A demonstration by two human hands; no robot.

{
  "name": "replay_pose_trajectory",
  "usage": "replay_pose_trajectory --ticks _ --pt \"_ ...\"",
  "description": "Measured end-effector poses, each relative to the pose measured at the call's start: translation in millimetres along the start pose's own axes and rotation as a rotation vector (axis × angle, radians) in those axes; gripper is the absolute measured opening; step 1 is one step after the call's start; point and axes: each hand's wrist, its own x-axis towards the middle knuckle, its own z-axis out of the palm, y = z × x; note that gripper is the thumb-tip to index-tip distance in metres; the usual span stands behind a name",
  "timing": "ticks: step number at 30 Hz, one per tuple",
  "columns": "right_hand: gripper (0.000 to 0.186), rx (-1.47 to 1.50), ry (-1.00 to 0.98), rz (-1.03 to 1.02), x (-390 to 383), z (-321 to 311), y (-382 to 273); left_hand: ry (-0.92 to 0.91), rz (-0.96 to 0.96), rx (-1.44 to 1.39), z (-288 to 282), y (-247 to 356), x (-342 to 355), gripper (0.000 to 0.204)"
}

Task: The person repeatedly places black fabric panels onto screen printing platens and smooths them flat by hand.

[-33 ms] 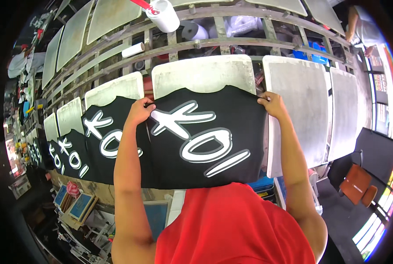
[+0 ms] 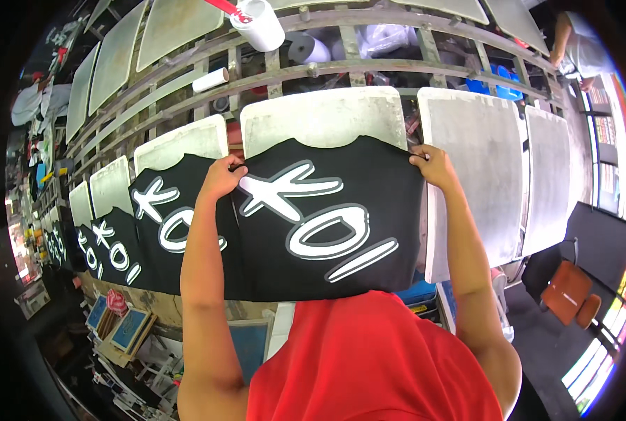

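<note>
A black shirt panel with a curved neckline lies flat over a pale board, its far end left bare. Bold white shapes outlined in grey are printed across the fabric. My left hand pinches the panel's far left corner, thumb against fingers. At the far right corner my right hand has the cloth between thumb and fingers. Beneath my left forearm, a second black panel with the same print covers the neighbouring board. Further printed panels run off to the left.
Bare boards continue to the right. Beyond the slatted frame's rails stands a white tub with a red-handled tool; a white roll lies nearer. An orange-brown chair is at right, framed screens lower left. Another person stands far right.
</note>
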Motion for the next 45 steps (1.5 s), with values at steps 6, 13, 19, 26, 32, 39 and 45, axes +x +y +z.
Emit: replay_pose_trajectory --ticks 6,13,19,26,32,39,45 --pt "0.019 0.129 -0.02 0.005 4 13 16 -0.046 0.003 -0.027 7 -6 9 0.025" --pt "0.023 -0.085 -0.083 0.013 7 9 1 -0.047 0.126 0.015 0 -5 6 0.026" --pt "0.027 -0.211 -0.088 -0.093 -12 -11 -27 -0.02 0.109 -0.024 -22 8 -19 0.028" --pt "0.019 -0.201 -0.025 -0.216 -126 -63 -63 0.216 0.439 -0.183 -56 33 -140 0.013" --pt "0.024 -0.248 0.111 -0.365 -293 -106 -105 0.176 0.606 -0.27 -76 24 -324 0.017" --pt "0.011 -0.04 0.346 -0.454 -503 -101 -240 0.285 0.806 -0.547 -137 -101 -486 0.019" --pt "0.02 -0.2 0.419 -0.677 -568 -21 -355 0.583 0.724 -0.539 -185 -233 -569 0.018"
